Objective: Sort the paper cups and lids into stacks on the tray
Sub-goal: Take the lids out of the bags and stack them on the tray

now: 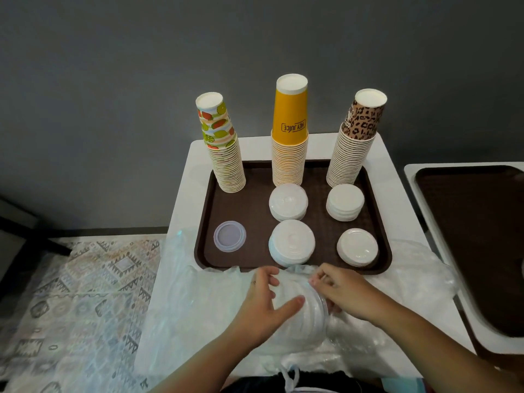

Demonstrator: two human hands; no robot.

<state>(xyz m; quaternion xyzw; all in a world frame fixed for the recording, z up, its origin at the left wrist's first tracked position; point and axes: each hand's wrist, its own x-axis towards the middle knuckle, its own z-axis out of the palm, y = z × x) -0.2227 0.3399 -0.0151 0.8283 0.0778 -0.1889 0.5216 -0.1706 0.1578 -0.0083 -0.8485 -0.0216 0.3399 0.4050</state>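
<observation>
- Cups: three tall stacks [289, 154] stand along the brown tray's [256, 207] far edge; done.
- Lids: five piles on the tray.
- Left hand [266, 304] and right hand [340, 293] grip a clear lid bundle [307, 310] in plastic wrap, lower centre; left to place.

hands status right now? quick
Left hand: grips the stack of clear lids inside the plastic bag.
Right hand: holds the same stack, fingers curled.
</observation>
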